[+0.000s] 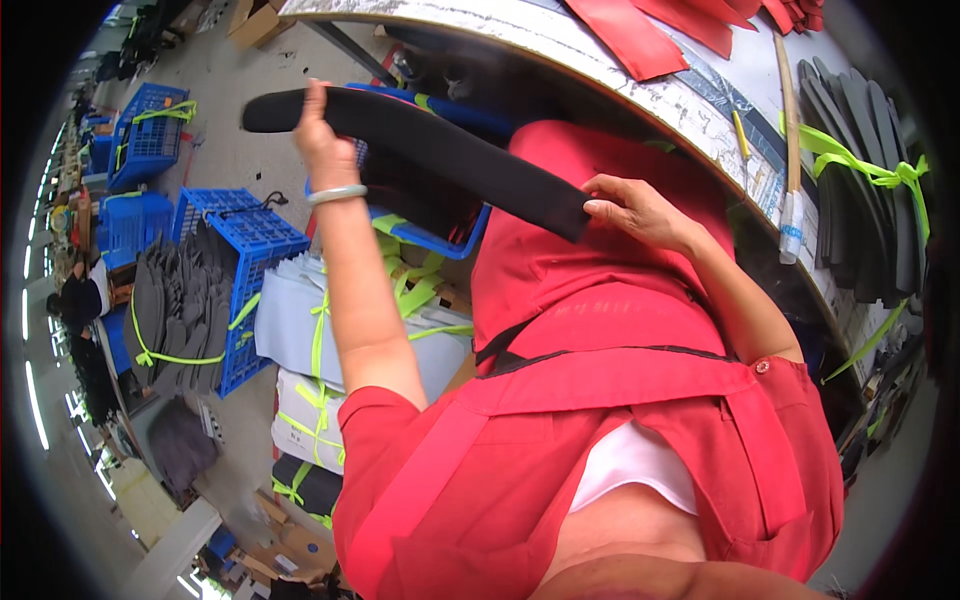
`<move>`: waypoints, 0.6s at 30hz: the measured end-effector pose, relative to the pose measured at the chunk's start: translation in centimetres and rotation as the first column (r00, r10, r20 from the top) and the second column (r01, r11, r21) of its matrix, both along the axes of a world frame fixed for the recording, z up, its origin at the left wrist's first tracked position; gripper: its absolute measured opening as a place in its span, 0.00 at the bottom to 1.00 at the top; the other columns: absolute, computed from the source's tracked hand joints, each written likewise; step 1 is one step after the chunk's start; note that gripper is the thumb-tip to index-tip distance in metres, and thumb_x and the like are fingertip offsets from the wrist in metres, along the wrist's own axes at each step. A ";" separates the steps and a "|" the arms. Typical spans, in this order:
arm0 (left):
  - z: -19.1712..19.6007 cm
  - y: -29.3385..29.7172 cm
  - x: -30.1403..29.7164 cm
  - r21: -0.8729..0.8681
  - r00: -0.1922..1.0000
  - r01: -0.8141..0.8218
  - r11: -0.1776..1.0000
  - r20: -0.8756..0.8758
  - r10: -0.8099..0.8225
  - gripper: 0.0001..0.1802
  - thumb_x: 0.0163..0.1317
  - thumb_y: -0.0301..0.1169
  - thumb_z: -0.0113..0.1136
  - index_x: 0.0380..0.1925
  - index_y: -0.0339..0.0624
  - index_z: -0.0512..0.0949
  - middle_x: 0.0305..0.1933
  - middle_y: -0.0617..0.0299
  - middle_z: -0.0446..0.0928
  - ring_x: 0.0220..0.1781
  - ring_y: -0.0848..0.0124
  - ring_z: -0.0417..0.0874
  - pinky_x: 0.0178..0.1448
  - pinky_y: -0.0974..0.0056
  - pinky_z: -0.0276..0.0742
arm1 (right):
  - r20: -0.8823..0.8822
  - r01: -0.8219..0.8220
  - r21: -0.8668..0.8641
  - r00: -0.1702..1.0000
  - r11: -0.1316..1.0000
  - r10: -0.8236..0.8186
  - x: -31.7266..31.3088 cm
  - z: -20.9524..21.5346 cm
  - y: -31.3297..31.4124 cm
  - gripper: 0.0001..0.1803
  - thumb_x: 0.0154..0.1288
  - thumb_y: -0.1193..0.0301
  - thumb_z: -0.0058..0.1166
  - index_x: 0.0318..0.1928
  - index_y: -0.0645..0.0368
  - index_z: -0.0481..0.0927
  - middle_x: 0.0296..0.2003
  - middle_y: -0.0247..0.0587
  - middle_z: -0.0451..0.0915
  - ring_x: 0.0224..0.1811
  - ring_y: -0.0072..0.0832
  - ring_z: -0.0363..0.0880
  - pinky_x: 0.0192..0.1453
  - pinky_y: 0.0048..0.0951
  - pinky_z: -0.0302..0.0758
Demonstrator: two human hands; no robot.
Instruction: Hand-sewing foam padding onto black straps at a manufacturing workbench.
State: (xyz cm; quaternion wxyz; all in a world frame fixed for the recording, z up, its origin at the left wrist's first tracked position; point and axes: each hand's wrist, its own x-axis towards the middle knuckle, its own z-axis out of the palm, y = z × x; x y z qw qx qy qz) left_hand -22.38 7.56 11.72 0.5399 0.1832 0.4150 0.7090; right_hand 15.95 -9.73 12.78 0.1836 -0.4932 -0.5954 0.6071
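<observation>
- Head view: left hand grips the far end of a long curved black foam strip, raised above blue crates.
- Right hand pinches the strip's near end, in front of the red apron.
- Worktable at right carries a bundled stack of black pieces tied with a green strap.

Worktable, red sheets, dark strapped pieces, perhaps foam

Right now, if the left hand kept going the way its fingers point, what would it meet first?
Probably bare floor, then the blue crate, though depth is unclear. The left hand grips the black curved strip and points up-left.
</observation>
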 end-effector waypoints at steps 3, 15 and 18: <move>6.7 1.0 -1.8 0.058 0.957 0.097 0.994 -0.281 -0.077 0.11 0.55 0.32 0.71 0.32 0.37 0.82 0.31 0.60 0.82 0.29 0.69 0.82 0.36 0.66 0.82 | 0.176 -0.090 0.235 0.983 0.968 0.049 1.0 0.6 1.5 0.16 0.71 0.62 0.52 0.48 0.63 0.76 0.37 0.42 0.80 0.41 0.26 0.77 0.47 0.29 0.74; 4.2 -12.2 16.4 -0.368 0.243 0.862 0.347 -0.300 -0.922 0.10 0.59 0.31 0.67 0.37 0.37 0.81 0.34 0.69 0.80 0.36 0.81 0.77 0.40 0.72 0.74 | -0.155 0.301 0.713 0.949 0.634 -0.275 -3.5 3.4 4.7 0.10 0.68 0.68 0.55 0.42 0.63 0.78 0.28 0.38 0.78 0.30 0.20 0.76 0.35 0.26 0.74; 1.7 -12.5 17.7 -0.161 0.425 0.879 0.448 -0.160 -0.891 0.08 0.64 0.30 0.63 0.36 0.36 0.82 0.31 0.69 0.80 0.31 0.83 0.77 0.35 0.76 0.73 | -0.149 0.320 0.694 0.940 0.645 -0.306 -3.9 1.6 4.0 0.15 0.70 0.64 0.53 0.34 0.65 0.78 0.24 0.34 0.77 0.28 0.18 0.75 0.32 0.25 0.72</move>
